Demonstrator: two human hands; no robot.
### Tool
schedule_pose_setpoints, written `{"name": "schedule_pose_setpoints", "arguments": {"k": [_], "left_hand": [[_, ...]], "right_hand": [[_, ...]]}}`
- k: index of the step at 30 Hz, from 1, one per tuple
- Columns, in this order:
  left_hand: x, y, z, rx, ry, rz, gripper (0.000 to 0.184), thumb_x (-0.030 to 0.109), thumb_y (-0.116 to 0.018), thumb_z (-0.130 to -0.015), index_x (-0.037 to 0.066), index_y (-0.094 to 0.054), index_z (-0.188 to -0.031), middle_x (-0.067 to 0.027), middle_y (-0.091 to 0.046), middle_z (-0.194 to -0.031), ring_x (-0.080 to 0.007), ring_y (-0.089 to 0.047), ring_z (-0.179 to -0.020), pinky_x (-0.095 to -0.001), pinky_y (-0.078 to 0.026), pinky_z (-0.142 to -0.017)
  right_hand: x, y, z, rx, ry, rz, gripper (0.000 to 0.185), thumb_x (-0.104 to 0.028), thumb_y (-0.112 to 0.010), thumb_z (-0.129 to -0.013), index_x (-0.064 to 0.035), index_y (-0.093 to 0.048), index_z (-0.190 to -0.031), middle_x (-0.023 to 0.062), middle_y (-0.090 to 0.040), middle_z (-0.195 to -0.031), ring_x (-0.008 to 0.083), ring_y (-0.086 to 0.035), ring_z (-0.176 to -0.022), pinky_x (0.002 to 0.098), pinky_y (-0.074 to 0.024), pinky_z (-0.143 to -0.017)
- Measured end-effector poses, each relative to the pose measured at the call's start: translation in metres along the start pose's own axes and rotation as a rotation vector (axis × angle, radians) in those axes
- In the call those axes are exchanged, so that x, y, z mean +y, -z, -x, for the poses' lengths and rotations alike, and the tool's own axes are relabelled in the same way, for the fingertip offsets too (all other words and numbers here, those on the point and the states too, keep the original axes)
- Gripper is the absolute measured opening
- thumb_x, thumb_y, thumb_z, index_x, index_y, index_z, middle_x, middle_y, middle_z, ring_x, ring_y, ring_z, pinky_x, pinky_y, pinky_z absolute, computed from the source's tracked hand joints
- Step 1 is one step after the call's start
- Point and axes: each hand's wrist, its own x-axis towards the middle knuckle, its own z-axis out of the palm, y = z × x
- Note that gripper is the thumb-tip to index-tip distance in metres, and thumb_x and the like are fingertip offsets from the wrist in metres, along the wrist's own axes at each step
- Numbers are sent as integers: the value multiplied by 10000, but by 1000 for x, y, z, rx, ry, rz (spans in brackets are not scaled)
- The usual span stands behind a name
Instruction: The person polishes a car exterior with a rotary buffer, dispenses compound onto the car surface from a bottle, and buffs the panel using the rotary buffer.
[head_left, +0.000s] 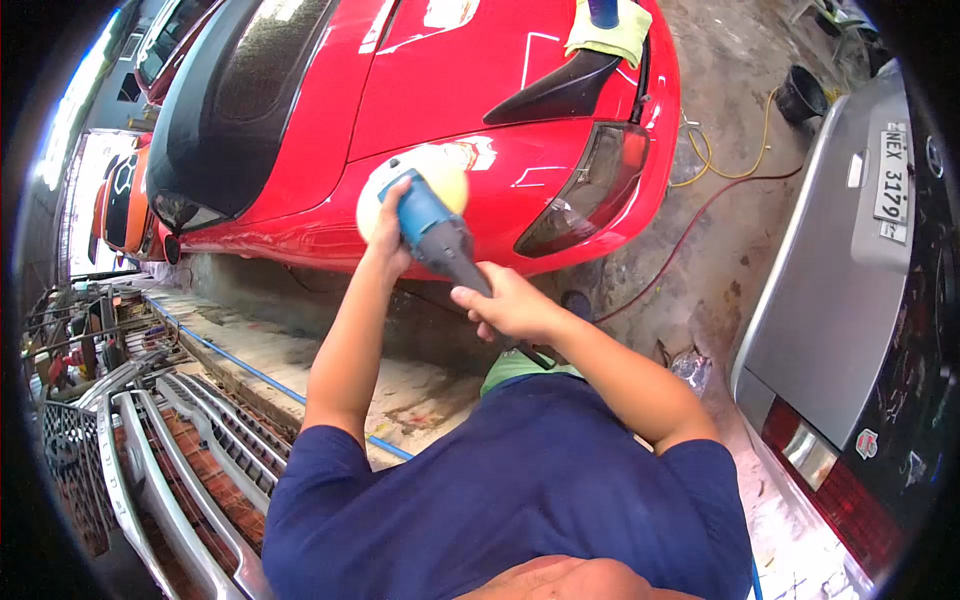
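Note:
A blue and black electric polisher (430, 220) is in both my hands, over the rear side panel of a red car (420, 100). My left hand (390, 235) is closed around its blue head, thumb along the top. Further back, my right hand (512, 305) wraps round the black rear grip. The polisher's pale yellow round pad (447, 180) lies against the red paint, partly hidden under the tool. To the right of the pad are the car's tail light (590, 190) and a black spoiler (555, 90).
A yellow-green cloth (620, 38) with a blue container (603, 12) rests on the car's rear. A grey vehicle (830, 270) stands at right. Along the floor run a red hose (690, 235) and a yellow cord (765, 130), near a black bucket (800, 95). Car grilles (190, 470) lie at lower left.

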Motion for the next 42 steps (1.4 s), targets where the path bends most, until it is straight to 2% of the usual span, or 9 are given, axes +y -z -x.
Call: {"name": "schedule_pose_setpoints", "arguments": {"k": [3, 11, 13, 16, 29, 32, 35, 37, 42], "left_hand": [[-27, -33, -31, -141, 77, -23, 724, 502, -777, -903, 72, -522, -1426, -164, -680, -1231, -328, -720, -1072, -522, -606, -991], [-92, -198, -38, -305, 178, -56, 697, 431, -837, -833, 47, -543, -1335, -174, -689, -1101, -338, -730, -901, -515, -622, -862], [-107, -211, -49, -359, 405, 4, 673, 358, -863, -836, 59, -553, -1353, -164, -717, -1057, -312, -744, -850, -468, -635, -765], [-112, -193, -56, -279, 279, -153, 723, 358, -882, -809, 54, -543, -1372, -165, -715, -1076, -305, -742, -854, -467, -639, -785], [70, 97, -34, 103, -197, -33, 652, 444, -778, -893, 73, -573, -1388, -175, -676, -1207, -362, -712, -1051, -547, -621, -920], [83, 167, -65, 19, -179, 8, 685, 504, -749, -901, 74, -552, -1396, -180, -673, -1210, -380, -713, -1043, -561, -619, -925], [75, 151, -50, 31, -196, 12, 685, 541, -717, -918, 79, -542, -1393, -181, -670, -1213, -391, -713, -1055, -581, -609, -957], [62, 115, -35, -17, -172, 120, 536, 339, -712, -956, 102, -569, -1415, -139, -664, -1263, -338, -702, -1102, -526, -608, -963], [7, -13, -17, -78, -163, 23, 647, 458, -724, -939, 79, -538, -1429, -160, -671, -1244, -352, -701, -1113, -542, -603, -981]], "right_hand": [[-9, 19, 32, 106, -46, -87, 464, -398, -699, -1044, -48, -535, -1299, 55, -625, -890, 124, -637, -631, 310, -554, -566], [-8, 65, 101, 507, -52, -255, 405, -426, -679, -1054, -87, -534, -1221, 43, -630, -830, 147, -649, -601, 322, -577, -537], [2, 61, 102, 558, -24, -320, 403, -428, -672, -1057, -100, -505, -1220, 49, -627, -817, 159, -656, -599, 333, -583, -532], [13, 35, 87, 591, -17, -355, 373, -428, -666, -1059, -109, -486, -1128, 61, -638, -811, 165, -657, -600, 348, -591, -531], [-29, -89, -96, -88, 55, -125, 461, -298, -675, -1037, 14, -455, -1296, 72, -597, -832, 156, -615, -587, 349, -542, -535], [-36, -96, -117, -126, 33, 8, 525, -313, -669, -1040, 13, -433, -1378, 79, -597, -926, 139, -613, -625, 331, -554, -548], [-39, -82, -111, -74, 46, 169, 634, -327, -680, -1031, 47, -414, -1469, 85, -628, -897, 150, -635, -634, 340, -550, -564], [-40, -66, -88, -39, 46, 239, 657, -326, -684, -1028, 50, -412, -1493, 82, -643, -881, 153, -640, -635, 348, -544, -569], [4, -9, -21, 175, 150, 186, 635, -352, -690, -1034, 25, -445, -1483, 56, -638, -874, 134, -627, -629, 337, -533, -565]]}}
